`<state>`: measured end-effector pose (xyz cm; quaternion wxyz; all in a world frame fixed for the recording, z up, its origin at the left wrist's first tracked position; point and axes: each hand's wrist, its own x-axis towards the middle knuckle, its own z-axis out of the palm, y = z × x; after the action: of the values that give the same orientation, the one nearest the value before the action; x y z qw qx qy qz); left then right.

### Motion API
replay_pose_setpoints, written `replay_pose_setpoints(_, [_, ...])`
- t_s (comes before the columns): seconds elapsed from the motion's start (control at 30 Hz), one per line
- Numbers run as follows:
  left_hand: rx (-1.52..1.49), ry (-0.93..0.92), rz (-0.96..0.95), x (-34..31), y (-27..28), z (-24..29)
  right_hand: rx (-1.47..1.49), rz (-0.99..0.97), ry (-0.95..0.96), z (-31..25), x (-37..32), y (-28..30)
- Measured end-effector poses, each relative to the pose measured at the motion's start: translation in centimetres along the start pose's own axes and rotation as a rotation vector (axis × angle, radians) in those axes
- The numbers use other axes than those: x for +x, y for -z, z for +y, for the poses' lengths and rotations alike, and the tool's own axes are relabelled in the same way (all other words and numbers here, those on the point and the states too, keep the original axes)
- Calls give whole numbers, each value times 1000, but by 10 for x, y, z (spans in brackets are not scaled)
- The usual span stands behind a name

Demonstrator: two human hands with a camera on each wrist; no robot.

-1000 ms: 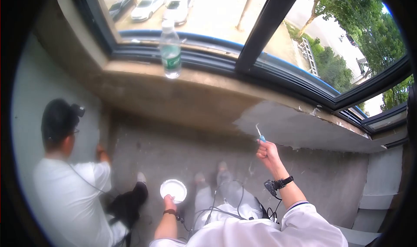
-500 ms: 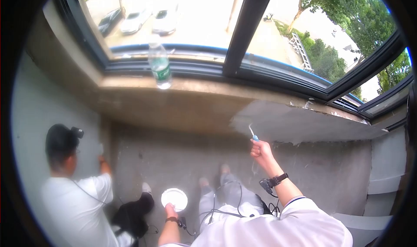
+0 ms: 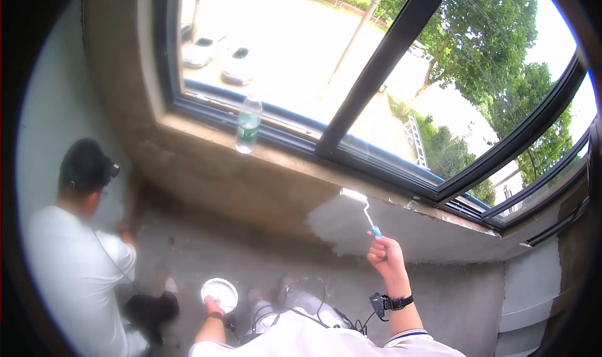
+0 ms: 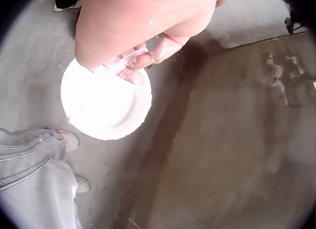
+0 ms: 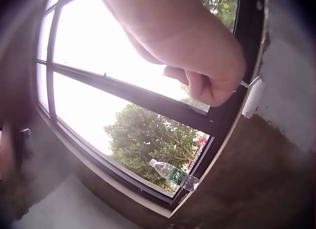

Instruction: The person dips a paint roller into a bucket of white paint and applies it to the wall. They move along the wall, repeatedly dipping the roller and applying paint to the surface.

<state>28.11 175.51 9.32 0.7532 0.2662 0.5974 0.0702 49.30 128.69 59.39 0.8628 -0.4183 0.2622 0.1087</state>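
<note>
My right hand [image 3: 387, 256] grips the blue handle [image 3: 376, 231] of a small paint roller; its white roller head [image 3: 353, 194] lies against the top of the wall under the sill, by a pale coated patch [image 3: 351, 225]. In the right wrist view the curled right hand [image 5: 182, 41] hides the handle, and the roller head [image 5: 254, 97] touches the wall. My left hand [image 3: 214, 307] holds a round white bucket [image 3: 219, 283] by its rim. In the left wrist view, white-smeared fingers of the left hand [image 4: 143, 31] curl at the edge of the bucket [image 4: 106, 110].
A plastic bottle [image 3: 248, 128] with a green label stands on the window sill [image 3: 288, 160], left of the roller. At the left a person in a white shirt [image 3: 75, 275] faces the side wall. Dark window frames [image 3: 389, 68] run above the sill; cables hang at my waist.
The roller has moved up the wall to just below the sill with my right hand, and its white head now shows clearly. The head view has shifted; my left hand still holds the bucket.
</note>
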Motion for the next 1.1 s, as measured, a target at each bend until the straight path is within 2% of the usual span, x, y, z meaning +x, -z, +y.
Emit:
replay_pose_setpoints(0.1, [-44, -10, -5, 9, 0, -4, -44, -23, 3, 9, 9, 2])
replay_pose_setpoints(0.2, [-83, -64, 20, -13, -9, -8, -139, -53, 20, 27, 21, 11])
replay_pose_setpoints(0.3, [-33, -22, 12, -31, -8, 0, -173, -20, 8, 40, 33, 12])
replay_pose_setpoints(0.33, [8, -73, 37, -45, -14, 6, -147, 4, -17, 43, 42, 11])
replay_pose_setpoints(0.4, [95, -23, -26, -48, -6, 15, -103, 32, -41, 58, 66, 24])
replay_pose_setpoints(0.47, [128, -26, 102, -55, -9, 25, -129, 66, -115, 77, 100, 33])
replay_pose_setpoints(0.6, [161, -20, 74, -47, 10, 35, -162, 121, -126, 103, 127, 51])
replay_pose_setpoints(0.73, [197, -39, 121, -61, 14, 39, -131, 125, -92, 86, 107, 40])
replay_pose_setpoints(0.97, [204, -98, 71, -58, 23, 39, -14, -25, -35, 28, 32, 2])
replay_pose_setpoints(1.1, [134, -58, 47, -30, 36, 25, -48, -53, 8, 19, 12, -9])
